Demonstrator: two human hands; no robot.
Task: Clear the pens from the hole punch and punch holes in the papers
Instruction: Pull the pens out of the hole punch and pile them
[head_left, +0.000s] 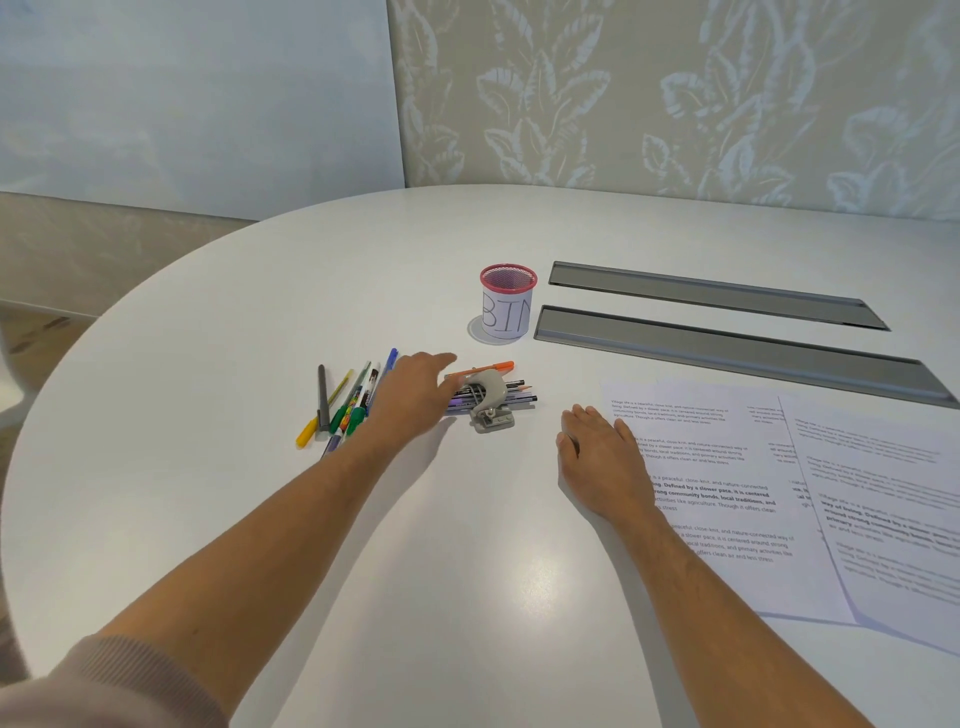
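The table (467, 571) is bearing the papers (727, 467) at 3 o'clock and the hole punch (488, 402) at centre, with a bundle of pens (498, 397) lying through its throat. The left hand (410, 400), fingers extended, is reaching onto those pens from 9 o'clock; whether it is gripping any cannot be told. The right hand (602, 457) is resting flat, ungripping. Recommended: brace the punch, then slide the pens out lengthwise toward the loose pens (343, 405).
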